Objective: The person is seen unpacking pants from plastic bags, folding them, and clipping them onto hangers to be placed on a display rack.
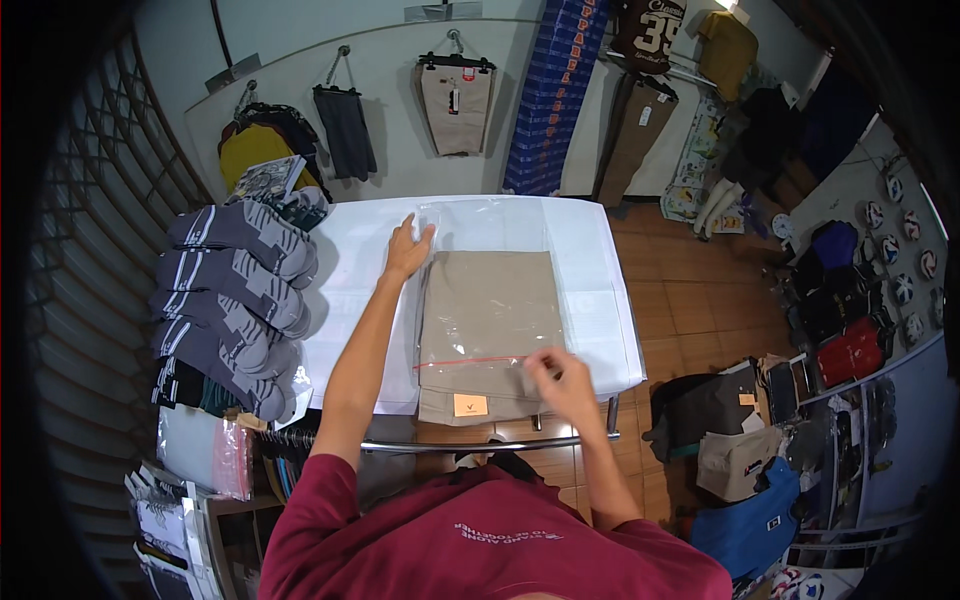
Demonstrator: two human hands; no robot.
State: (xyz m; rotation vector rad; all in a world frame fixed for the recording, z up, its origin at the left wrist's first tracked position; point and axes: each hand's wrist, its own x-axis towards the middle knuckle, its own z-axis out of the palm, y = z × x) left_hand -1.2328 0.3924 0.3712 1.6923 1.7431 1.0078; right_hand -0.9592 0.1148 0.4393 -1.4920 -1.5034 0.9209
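Note:
Folded khaki trousers [490, 300] lie on the white-covered table, mostly inside a clear plastic bag [490, 228]. The bag's mouth, marked by a red strip, faces me. Past that strip the near end of the trousers sticks out, with an orange tag [470, 405] on it. My left hand [408, 250] rests at the bag's far left edge, fingers spread. At the right end of the red strip, my right hand [560, 380] has its fingers curled together, pinching the bag's edge.
Stacked grey socks [235, 290] fill the table's left side. A metal rail [400, 447] runs along its near edge. Trousers [455, 105] hang on the far wall beside a tall blue box [555, 100]. Bags and clothes, including a blue garment [745, 520], stand at the right.

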